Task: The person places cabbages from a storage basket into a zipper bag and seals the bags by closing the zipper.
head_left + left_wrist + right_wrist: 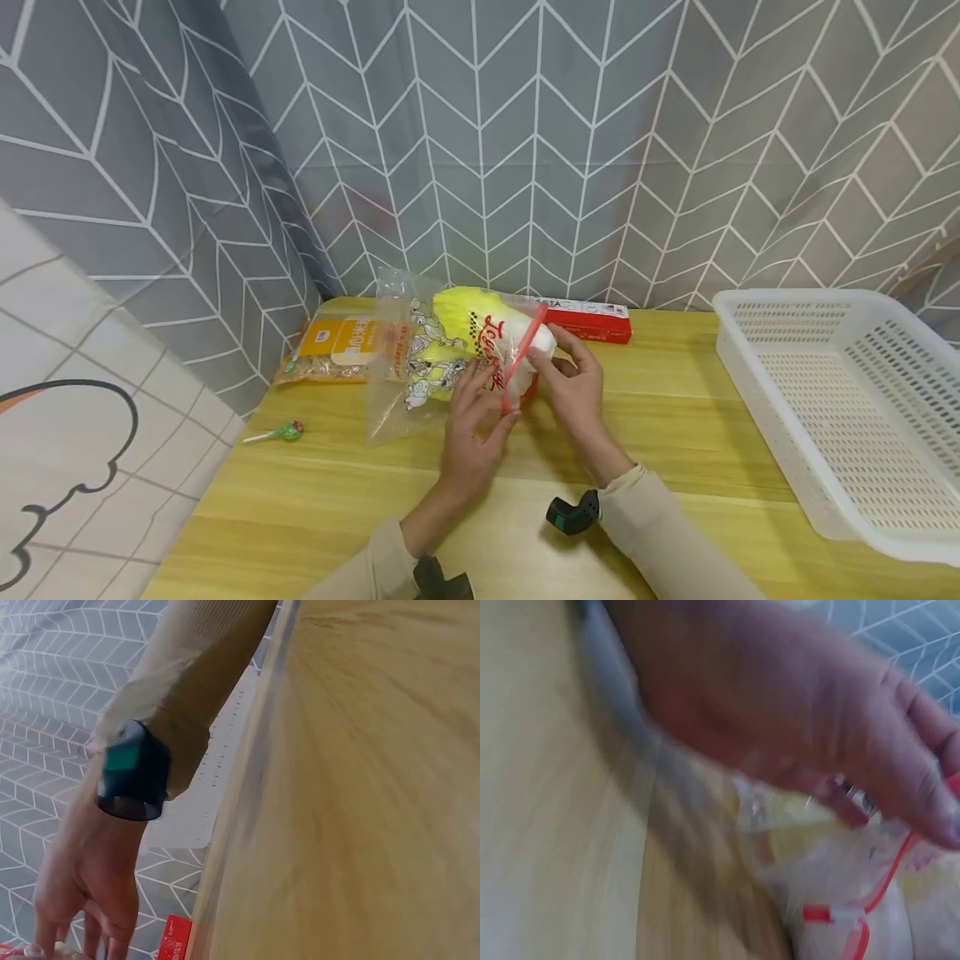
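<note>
Taking the bag (442, 358) as my landmark and reading left to right: far left of it I see a lollipop (279, 432) on the table (675, 433), then an orange packet (330, 350) tucked partly under the bag's left edge. The bag itself lies mid-table, clear plastic with a red zip strip (522, 354) at its mouth, and inside it is a yellow-and-white cabbage (480, 333), plush or plastic by the look.

My left hand (472, 433) pinches the zip strip near its lower end; my right hand (573, 379) pinches it higher up, fingers curled over the mouth. I judge the film thin, slippery and crinkly, the load light and soft, so the stiff zip strip is the place to hold.

Behind the bag, to its right, lies a red box (592, 321). Far right stands a white basket (757, 367), and I see nothing in it.
</note>
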